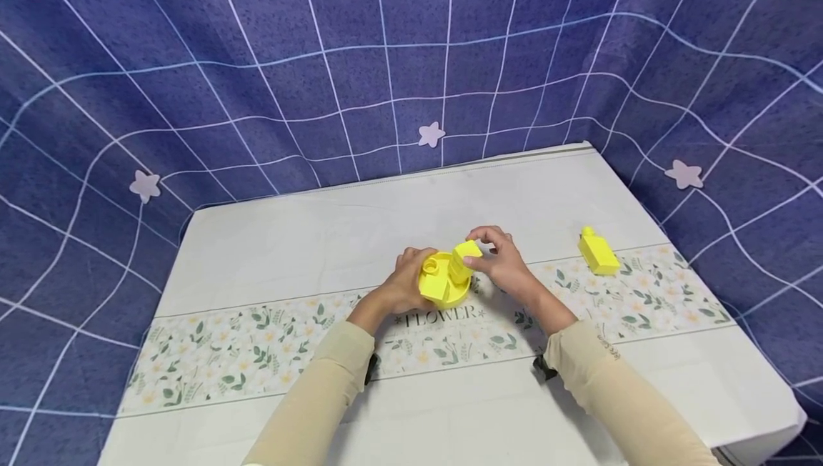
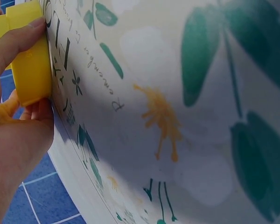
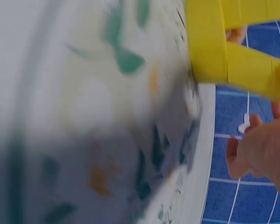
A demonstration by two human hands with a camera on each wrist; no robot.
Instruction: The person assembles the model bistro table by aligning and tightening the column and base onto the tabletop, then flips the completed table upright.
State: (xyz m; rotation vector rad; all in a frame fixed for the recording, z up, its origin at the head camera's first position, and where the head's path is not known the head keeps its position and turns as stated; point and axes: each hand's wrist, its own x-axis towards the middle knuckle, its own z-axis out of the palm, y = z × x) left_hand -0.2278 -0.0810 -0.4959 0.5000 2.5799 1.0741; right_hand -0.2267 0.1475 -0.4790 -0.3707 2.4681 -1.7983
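A shallow round yellow tray [image 1: 457, 297] sits near the middle of the table, and my left hand [image 1: 408, 283] grips its left side. In the left wrist view, the left thumb and fingers lie around the tray wall [image 2: 32, 77]. Inside the tray, on the left, is a yellow piece [image 1: 435, 286] with a round ring-like neck. A taller yellow block [image 1: 466, 257] stands at the tray's right side. My right hand [image 1: 503, 261] pinches the top of this block between thumb and fingers. The right wrist view shows the block [image 3: 252, 67] meeting the tray.
A yellow bottle [image 1: 599, 252] with a rounded cap lies on the right part of the table. The white tablecloth [image 1: 308, 230] carries a floral band with printed lettering. Behind the table hangs a blue gridded curtain [image 1: 360, 73] with stars.
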